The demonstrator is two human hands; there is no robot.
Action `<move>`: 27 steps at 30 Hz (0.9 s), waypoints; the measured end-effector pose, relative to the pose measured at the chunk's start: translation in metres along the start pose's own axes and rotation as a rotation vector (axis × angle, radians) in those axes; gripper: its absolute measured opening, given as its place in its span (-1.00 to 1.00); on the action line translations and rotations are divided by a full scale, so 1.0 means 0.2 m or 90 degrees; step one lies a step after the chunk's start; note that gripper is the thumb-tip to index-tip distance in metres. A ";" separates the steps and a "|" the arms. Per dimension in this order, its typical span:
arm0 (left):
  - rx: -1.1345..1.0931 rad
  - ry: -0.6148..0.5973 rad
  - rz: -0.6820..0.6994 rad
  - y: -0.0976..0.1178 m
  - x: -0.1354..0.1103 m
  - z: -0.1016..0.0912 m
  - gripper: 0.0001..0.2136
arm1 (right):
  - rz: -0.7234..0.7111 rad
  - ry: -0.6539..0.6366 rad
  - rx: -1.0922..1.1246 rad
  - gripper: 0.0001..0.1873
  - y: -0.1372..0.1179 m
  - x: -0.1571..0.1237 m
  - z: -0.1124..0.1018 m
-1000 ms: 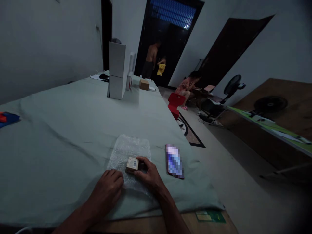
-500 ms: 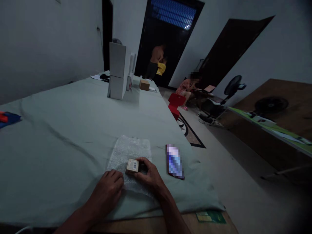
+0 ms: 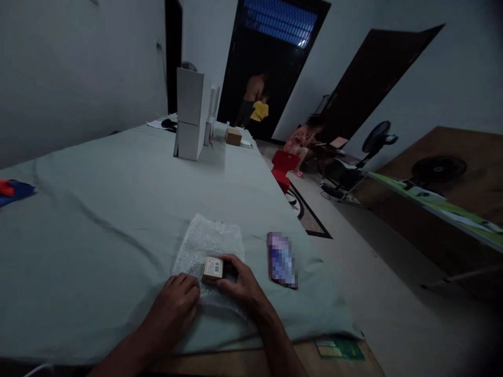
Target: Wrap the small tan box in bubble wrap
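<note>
A small cardboard box (image 3: 213, 267) with a pale printed label and a barcode on top sits over a sheet of clear bubble wrap (image 3: 214, 235). Thumb and fingers of my right hand (image 3: 240, 283) grip it from the right side. At the near left edge of the wrap, my left hand (image 3: 178, 298) rests with its fingers curled down onto the sheet; the fingertips are partly hidden. To the right of the wrap, a phone (image 3: 282, 262) with a blurred-out screen lies on the pale green cloth (image 3: 129, 220).
White upright boxes (image 3: 189, 112) and a brown carton (image 3: 233, 137) stand toward the far end. A blue and orange item (image 3: 15, 191) lies at the left edge. Beyond are a red chair (image 3: 283, 165), a seated person (image 3: 299, 140), others by the door, and a fan (image 3: 376, 137).
The far edge of the bubble wrap has lifted or shifted slightly. The small box has barely moved, and both hands stay in place.
</note>
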State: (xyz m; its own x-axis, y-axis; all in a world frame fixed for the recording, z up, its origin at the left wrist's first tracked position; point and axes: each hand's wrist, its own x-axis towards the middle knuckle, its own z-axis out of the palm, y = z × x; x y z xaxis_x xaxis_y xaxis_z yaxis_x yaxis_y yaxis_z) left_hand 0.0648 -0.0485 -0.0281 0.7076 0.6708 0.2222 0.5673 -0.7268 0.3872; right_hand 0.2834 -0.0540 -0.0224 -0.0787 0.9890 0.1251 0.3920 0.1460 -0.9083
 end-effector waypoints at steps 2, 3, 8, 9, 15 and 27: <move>0.002 0.001 -0.004 0.00 0.00 0.00 -0.83 | -0.003 -0.005 0.002 -0.47 0.00 0.00 0.00; 0.003 -0.001 -0.007 0.00 0.00 0.00 -0.84 | -0.002 -0.008 0.000 -0.46 0.00 0.00 0.00; 0.003 -0.006 -0.010 0.00 0.00 -0.02 -0.86 | 0.000 -0.016 -0.014 -0.47 0.01 0.01 0.00; 0.003 -0.005 -0.010 0.00 0.00 -0.03 -0.87 | -0.002 -0.019 -0.016 -0.48 0.01 0.01 0.00; 0.000 0.007 -0.015 0.00 0.00 -0.02 -0.87 | 0.005 -0.023 -0.008 -0.49 0.00 0.02 -0.01; -0.015 0.011 -0.016 0.00 0.00 -0.03 -0.86 | -0.005 0.045 -0.062 -0.50 0.00 0.02 0.01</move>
State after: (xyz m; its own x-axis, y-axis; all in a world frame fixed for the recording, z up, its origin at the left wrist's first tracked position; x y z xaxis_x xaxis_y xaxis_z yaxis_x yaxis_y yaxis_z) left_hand 0.0633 -0.0474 -0.0233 0.6854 0.6919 0.2270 0.5749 -0.7055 0.4146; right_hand 0.2818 -0.0501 -0.0228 -0.0185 0.9864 0.1636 0.4791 0.1523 -0.8644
